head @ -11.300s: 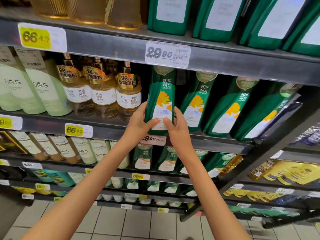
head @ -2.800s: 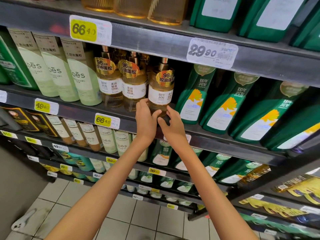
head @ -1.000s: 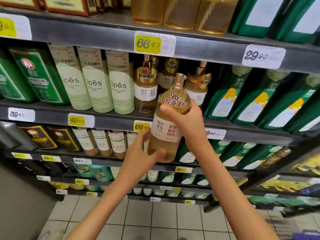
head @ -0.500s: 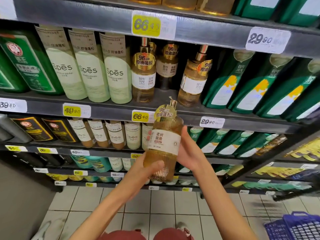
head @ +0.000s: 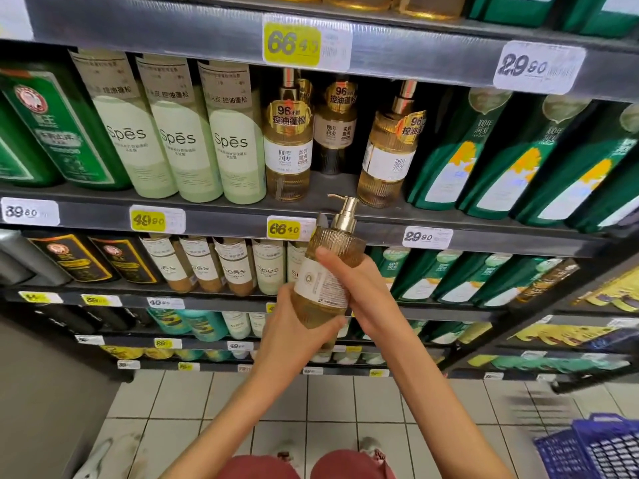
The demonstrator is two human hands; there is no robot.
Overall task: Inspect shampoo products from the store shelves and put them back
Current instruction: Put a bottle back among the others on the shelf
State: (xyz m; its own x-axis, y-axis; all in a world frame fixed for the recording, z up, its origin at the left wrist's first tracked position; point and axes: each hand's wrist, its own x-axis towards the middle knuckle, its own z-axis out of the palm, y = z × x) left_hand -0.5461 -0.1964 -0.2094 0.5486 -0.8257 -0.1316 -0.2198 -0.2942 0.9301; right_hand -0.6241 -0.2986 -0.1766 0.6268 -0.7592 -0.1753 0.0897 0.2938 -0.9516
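Your left hand [head: 294,328] cups the base of the amber pump bottle [head: 316,281], thumb curled across its lower front. Your right hand [head: 363,293] clasps the label band from the right, one digit laid across the front just under the ribbed shoulder. Both grips are closed round that one bottle, which you hold off the shelf, in front of the racks, its top leaning a little to the right. The white label facing you carries small print (too fine to read), and the gold pump head [head: 345,210] points left, overlapping the shelf edge [head: 501,242]. Just left of the pump is a yellow price tag [head: 286,229] reading 66. On the shelf above it stand three matching amber bottles [head: 288,146], with a gap at the front between the left and right ones. Pale green Spes bottles [head: 176,133] stand to their left, dark green bottles [head: 484,157] to their right. A blue basket [head: 594,447] shows at the lower right, over the tiled floor [head: 311,399]
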